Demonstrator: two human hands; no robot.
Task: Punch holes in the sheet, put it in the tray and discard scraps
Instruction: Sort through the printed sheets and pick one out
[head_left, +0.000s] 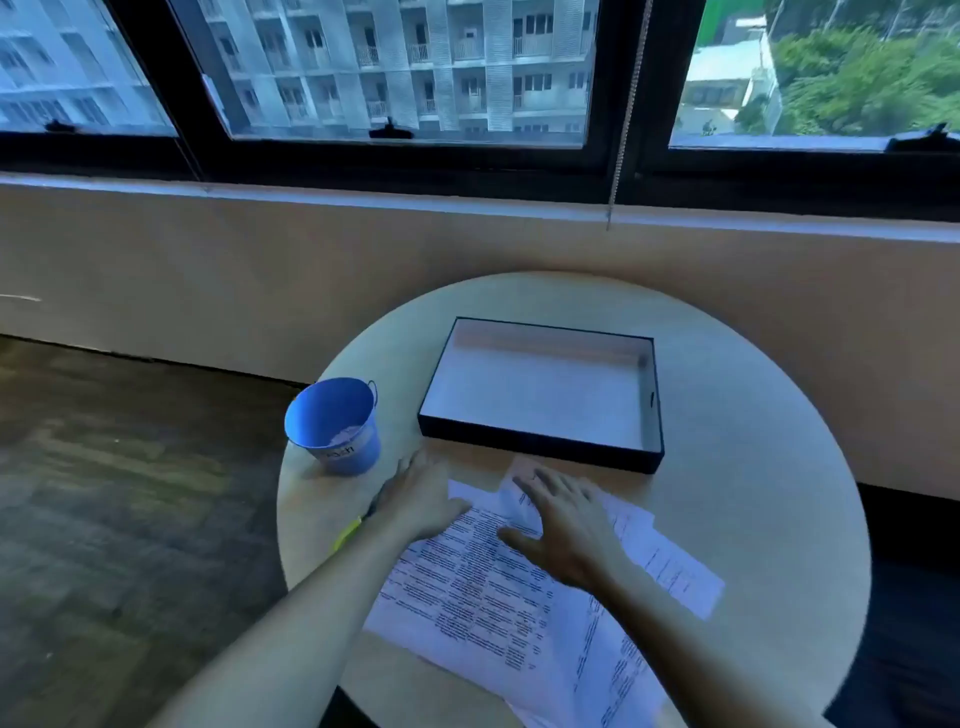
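Where hands (426, 493) spread, flat printed sheet (467, 587)

Under both hands: printed paper sheets (483, 587), thin, matt, dense with text; one crumpled piece of paper (514, 499) just beyond the right hand's (566, 525) fingers. Round table (753, 467), pale, smooth, low sheen, looks laminate. Beyond the hands: tray (540, 447), dark matt walls, white smooth interior. Beyond the left hand (423, 493): bucket (332, 423), blue painted metal look, smooth, wire handle. Floor (130, 493) to the left: dark, wood-grain look.
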